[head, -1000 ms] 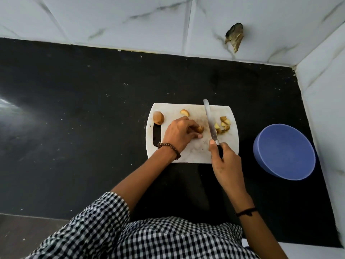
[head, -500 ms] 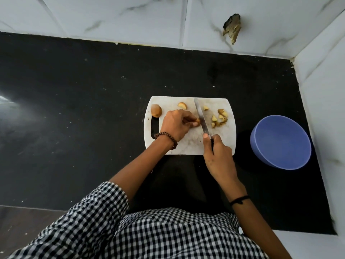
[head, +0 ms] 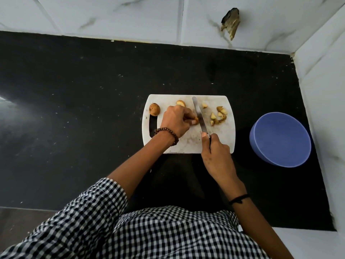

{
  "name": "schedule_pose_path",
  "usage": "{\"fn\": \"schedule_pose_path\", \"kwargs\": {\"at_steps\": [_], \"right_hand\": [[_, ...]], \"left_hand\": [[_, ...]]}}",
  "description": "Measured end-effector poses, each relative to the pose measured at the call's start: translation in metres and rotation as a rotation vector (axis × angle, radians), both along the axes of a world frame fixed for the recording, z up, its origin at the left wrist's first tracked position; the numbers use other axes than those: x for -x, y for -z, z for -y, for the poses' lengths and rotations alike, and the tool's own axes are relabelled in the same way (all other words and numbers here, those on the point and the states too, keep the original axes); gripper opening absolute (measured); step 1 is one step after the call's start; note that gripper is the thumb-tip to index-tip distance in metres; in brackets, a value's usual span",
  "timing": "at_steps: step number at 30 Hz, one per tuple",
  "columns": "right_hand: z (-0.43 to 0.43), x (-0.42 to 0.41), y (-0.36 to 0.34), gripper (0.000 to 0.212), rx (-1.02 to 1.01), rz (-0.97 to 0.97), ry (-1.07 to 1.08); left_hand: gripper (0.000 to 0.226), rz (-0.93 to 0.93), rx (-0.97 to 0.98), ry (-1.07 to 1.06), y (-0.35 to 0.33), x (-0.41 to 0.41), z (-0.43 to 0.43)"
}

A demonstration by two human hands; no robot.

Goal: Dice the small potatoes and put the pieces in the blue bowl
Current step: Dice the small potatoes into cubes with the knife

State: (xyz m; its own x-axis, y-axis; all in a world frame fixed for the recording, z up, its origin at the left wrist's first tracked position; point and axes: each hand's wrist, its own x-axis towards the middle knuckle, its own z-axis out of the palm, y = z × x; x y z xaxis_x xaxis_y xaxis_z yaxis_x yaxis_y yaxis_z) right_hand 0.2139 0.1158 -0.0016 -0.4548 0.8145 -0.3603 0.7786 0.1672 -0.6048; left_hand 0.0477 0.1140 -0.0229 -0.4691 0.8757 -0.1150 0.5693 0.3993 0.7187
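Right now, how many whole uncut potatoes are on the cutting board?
1: a whole potato at the left end of the cutting board, by its handle slot. The left hand may hide more; everything else is cut.

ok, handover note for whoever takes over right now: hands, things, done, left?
Left hand: pins a potato piece to the cutting board.
Right hand: grips the knife, blade against that piece.
On the board: whole potato at the left edge, half potato at the back, diced pieces on the right.
Blue bowl: right of the board, looks empty.
Done: part of the dicing.
Left: dice the held piece, half and whole potato, then move everything into the bowl.
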Motion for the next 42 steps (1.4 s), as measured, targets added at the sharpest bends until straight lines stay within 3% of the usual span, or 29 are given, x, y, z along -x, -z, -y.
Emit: {"fn": "schedule_pose_path", "kwargs": {"at_steps": [23, 34, 42], "right_hand": [[-0.018, 0.022, -0.013, 0.052, 0.067, 0.125, -0.061], [0.016, 0.002, -0.005, 0.037, -0.008, 0.250, -0.089], [0.031, -0.018, -0.011, 0.041, -0.010, 0.273, -0.109]], "left_hand": [[0.007, -0.040, -0.046, -0.011, 0.004, -0.004, 0.001], [0.007, -0.005, -0.023, -0.038, 0.004, -0.005, 0.000], [0.008, 0.018, -0.022, -0.038, 0.000, -0.006, 0.002]]}}
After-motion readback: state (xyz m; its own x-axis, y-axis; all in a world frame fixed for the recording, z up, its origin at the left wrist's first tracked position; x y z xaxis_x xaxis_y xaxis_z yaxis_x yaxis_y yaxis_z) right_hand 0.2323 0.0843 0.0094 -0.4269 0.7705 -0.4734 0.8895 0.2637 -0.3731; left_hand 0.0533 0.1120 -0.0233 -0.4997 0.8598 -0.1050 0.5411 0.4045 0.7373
